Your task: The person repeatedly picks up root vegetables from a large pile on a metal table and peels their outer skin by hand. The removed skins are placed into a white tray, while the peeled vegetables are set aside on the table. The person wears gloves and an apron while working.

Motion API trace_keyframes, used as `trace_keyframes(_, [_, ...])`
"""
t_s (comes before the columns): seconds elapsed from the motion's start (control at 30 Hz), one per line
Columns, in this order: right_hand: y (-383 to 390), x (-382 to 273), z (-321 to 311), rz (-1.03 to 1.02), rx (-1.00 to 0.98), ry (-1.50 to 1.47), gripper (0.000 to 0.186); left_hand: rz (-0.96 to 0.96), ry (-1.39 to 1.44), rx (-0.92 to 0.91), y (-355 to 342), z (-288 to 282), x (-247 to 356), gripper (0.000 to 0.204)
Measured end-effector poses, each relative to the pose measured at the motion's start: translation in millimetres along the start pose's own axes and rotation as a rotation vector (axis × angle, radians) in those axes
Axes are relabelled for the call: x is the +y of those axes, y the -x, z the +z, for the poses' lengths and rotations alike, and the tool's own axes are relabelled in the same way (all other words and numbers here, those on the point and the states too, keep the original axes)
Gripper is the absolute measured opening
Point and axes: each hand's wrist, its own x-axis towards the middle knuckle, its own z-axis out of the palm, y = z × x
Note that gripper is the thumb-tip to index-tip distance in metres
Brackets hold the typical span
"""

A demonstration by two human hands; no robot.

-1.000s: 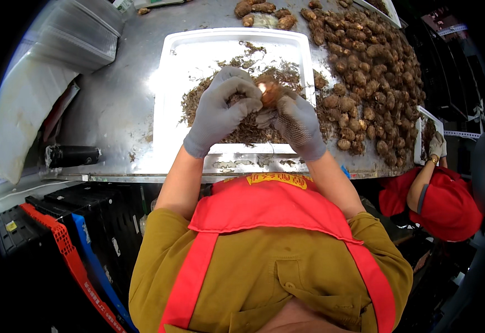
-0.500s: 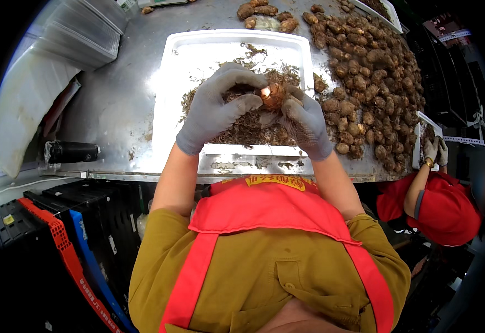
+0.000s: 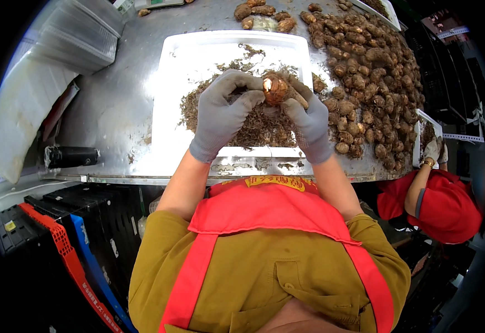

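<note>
A brown taro with a pale, bare spot at its left end is held up above the white foam tray. My right hand, in a grey glove, is closed round the taro's right side, with the thumb in front. From the left, my left hand, gloved alike, pinches at the pale end with thumb and forefinger. What lies between those fingertips is too small to make out. Brown fibrous peelings cover much of the tray floor below both hands.
A large heap of taros lies right of the tray, and several more taros sit beyond it. Clear plastic containers are stacked at the left, near a black roll. At far right a co-worker in red works at another tray.
The taro has turned a little in my hands, showing more of its pale end. My left hand has shifted slightly right and down. The co-worker's hands have moved a little.
</note>
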Motion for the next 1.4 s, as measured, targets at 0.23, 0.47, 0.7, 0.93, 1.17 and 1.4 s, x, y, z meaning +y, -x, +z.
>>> trace_keyframes(0.23, [-2,-3,9,-0.112,-0.008,0.128,0.048,0.315,-0.299,-0.131,2,3,14,0.011])
trace_keyframes(0.47, [-6,2,9,-0.121,-0.055,0.058,0.053,-0.167,0.000,0.056,7,-6,-7,0.011])
trace_keyframes(0.7, [-7,15,8,-0.269,-0.112,0.301,0.051,-0.391,0.796,-0.257,13,-5,-28,0.053])
trace_keyframes(0.93, [-14,1,18,-0.082,-0.052,0.049,0.037,-0.340,0.343,-0.073,14,1,-25,0.064])
trace_keyframes(1.17, [-29,1,21,-0.114,0.084,0.401,0.019,-0.275,-0.152,-0.065,18,4,-18,0.057])
trace_keyframes(1.4, [-44,40,-34,-0.090,0.080,0.752,0.033,-0.169,-0.117,-0.005,9,3,-12,0.056])
